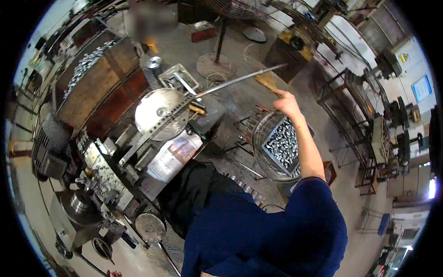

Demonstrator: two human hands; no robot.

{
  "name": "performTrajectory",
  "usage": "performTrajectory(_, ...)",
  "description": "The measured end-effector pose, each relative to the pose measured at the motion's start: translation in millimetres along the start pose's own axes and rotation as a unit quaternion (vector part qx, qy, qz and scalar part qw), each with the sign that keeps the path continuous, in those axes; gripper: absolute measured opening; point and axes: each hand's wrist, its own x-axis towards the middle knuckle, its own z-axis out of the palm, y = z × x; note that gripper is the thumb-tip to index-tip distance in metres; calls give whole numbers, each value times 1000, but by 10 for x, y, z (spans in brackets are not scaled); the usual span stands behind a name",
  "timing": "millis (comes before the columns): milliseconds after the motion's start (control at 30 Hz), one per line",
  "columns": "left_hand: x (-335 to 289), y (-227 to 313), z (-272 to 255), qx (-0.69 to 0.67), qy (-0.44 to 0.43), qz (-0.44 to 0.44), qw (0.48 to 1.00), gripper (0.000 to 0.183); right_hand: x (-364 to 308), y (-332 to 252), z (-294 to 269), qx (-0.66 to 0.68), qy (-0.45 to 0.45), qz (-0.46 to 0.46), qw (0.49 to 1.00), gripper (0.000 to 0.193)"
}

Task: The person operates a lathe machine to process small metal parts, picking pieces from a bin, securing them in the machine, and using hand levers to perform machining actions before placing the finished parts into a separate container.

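My right hand [287, 102] is stretched out to the upper right and closed on the handle of a small straw broom [266, 81], whose bristles point away from me. Just below that arm stands a round wire basket [258, 138] around a dark crate of shiny metal parts [282, 145]. A long thin metal rod [240, 80] runs from the machine toward the broom. At the lower edge a sliver of what may be my left hand [113, 273] shows; its fingers are cut off by the frame.
A machine bench at left carries a round metal disc [159, 111], a perforated flat bar [152, 134] and a newspaper [174, 156]. Behind it are wooden bins [99, 87], a fan stand [217, 62] and another person [147, 21]. Metal racks [355, 106] line the right.
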Motion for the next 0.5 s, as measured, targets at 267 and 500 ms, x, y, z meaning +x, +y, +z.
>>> performTrajectory(267,83,119,101,1,-3,-7,1000,43,-720,1283,292,-176,-113,260,943,26)
performTrajectory(500,137,129,27,-5,-6,0,1000,45,-616,1397,648,-277,-273,163,907,41)
